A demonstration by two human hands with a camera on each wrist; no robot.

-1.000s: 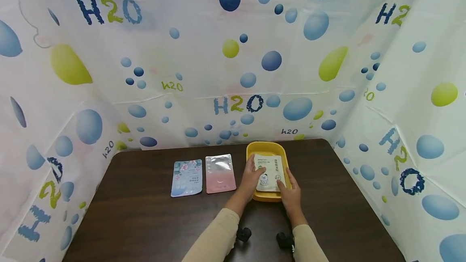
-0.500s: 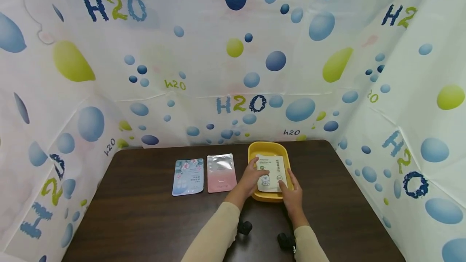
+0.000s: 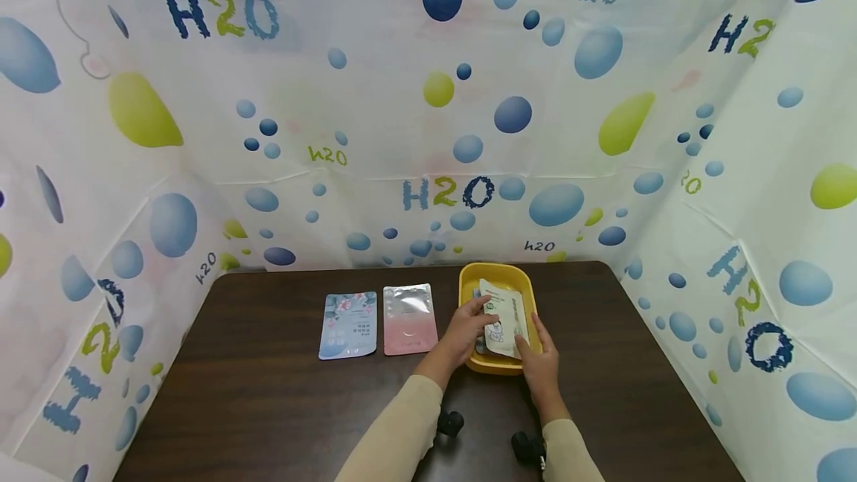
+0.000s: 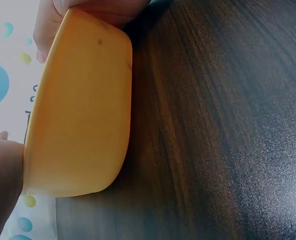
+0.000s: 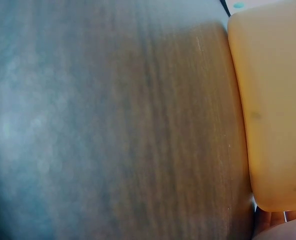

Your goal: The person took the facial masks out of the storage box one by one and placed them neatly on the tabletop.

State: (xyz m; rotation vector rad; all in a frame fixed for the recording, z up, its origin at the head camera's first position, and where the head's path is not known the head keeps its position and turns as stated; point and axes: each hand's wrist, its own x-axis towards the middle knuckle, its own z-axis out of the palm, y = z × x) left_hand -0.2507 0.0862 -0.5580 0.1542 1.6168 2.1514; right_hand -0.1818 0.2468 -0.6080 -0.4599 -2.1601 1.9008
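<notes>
A white sheet mask packet [image 3: 506,322] with green print and a small cartoon figure lies tilted inside the yellow tray [image 3: 498,271]. My left hand [image 3: 462,333] pinches the packet by its left edge, which is raised. Below that edge a strip of bluish packaging [image 3: 480,344] shows, mostly covered. My right hand [image 3: 540,363] grips the tray at its right front, fingers along the outer wall and thumb over the rim at the packet's lower corner. The left wrist view shows the tray's yellow outer wall [image 4: 83,110] between both hands.
Left of the tray, a blue floral packet [image 3: 348,326] and a pink-and-silver packet [image 3: 409,322] lie side by side on the dark wooden table [image 3: 268,407]. A white patterned curtain [image 3: 375,117] surrounds the table at the back and sides.
The white packet's left side has lifted and the packet has shifted right and tilted, uncovering bluish packaging beneath. My left hand has moved slightly with it; the right hand stays at the tray.
</notes>
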